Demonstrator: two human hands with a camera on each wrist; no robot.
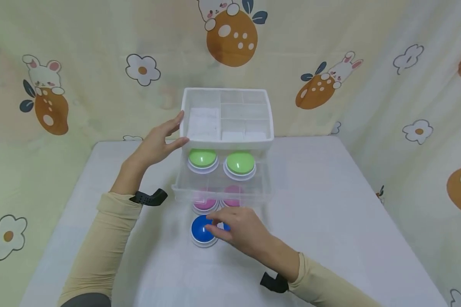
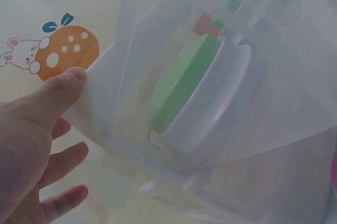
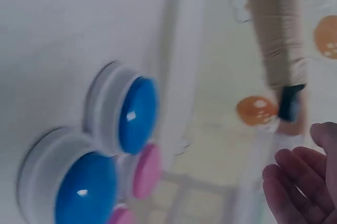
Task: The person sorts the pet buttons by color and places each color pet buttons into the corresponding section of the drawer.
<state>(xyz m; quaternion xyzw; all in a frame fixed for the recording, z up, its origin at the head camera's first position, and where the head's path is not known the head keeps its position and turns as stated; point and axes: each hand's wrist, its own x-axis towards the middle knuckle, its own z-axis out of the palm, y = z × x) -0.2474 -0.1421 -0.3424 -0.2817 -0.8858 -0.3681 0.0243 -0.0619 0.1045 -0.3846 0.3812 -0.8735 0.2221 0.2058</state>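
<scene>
A white organizer box (image 1: 227, 143) with a divided top tray stands at the back middle of the table. My left hand (image 1: 157, 143) rests against its left side, thumb at the front corner and fingers fairly straight. Below the tray a clear drawer (image 1: 220, 194) sticks out, with two green push buttons (image 1: 240, 163) in it. Two pink push buttons (image 1: 205, 205) are partly behind the drawer's front. My right hand (image 1: 246, 230) hovers over two blue push buttons (image 3: 139, 116), partly covering one. Its fingers are loosely bent, with nothing seen between them.
The white-covered table (image 1: 330, 204) extends to both sides of the box. A patterned curtain (image 1: 157, 106) hangs behind it and at the sides. Each wrist wears a black band (image 1: 150, 198).
</scene>
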